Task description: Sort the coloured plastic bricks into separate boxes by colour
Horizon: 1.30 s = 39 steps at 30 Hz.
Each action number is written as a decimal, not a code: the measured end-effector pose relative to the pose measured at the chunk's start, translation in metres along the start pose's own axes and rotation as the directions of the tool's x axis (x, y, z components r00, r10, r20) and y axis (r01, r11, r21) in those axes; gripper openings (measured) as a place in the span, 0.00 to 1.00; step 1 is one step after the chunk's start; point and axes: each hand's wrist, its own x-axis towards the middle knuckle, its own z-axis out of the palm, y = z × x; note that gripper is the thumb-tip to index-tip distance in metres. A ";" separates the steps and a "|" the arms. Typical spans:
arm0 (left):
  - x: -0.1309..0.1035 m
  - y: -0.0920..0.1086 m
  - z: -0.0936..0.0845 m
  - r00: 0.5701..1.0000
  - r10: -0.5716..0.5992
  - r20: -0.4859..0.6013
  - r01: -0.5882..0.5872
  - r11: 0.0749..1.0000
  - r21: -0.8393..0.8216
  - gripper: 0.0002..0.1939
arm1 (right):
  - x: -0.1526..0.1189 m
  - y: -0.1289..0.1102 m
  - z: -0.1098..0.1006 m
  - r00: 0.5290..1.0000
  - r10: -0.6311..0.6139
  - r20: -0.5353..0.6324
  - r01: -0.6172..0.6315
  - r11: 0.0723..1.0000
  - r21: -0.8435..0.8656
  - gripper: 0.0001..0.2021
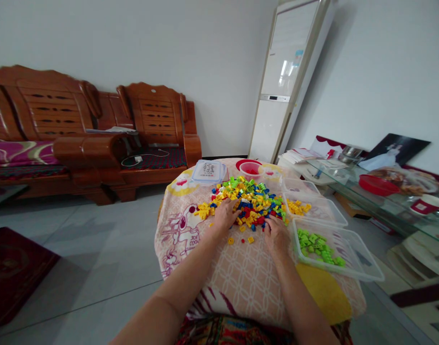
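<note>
With left hand (226, 214) and right hand (277, 235) loosely curled, cannot tell whether gripping; apparently sorts small multicoloured plastic bricks (253, 197) mid-frame, likely needs a pinch next.

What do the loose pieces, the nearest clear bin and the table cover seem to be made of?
Loose pieces: likely hard plastic; solid bright colours, moulded shapes.
Nearest clear bin: probably smooth plastic, see-through with a pale rim.
Table cover: matt, printed, draped; perhaps fabric, though coated sheeting is possible.
</note>
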 end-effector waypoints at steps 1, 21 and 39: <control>0.001 0.001 0.002 1.000 -0.009 -0.006 0.009 1.000 -0.004 0.20 | 0.000 0.001 0.000 1.000 -0.001 0.000 0.001 1.000 0.004 0.16; -0.003 -0.028 -0.003 0.998 -0.051 -0.047 0.032 0.939 -0.342 0.13 | 0.001 -0.002 -0.002 1.000 0.010 -0.003 -0.010 0.999 0.032 0.15; -0.003 -0.035 -0.015 0.984 -0.128 -0.127 0.072 0.926 -0.371 0.14 | 0.001 -0.001 -0.002 1.000 0.007 0.002 -0.007 0.999 0.037 0.16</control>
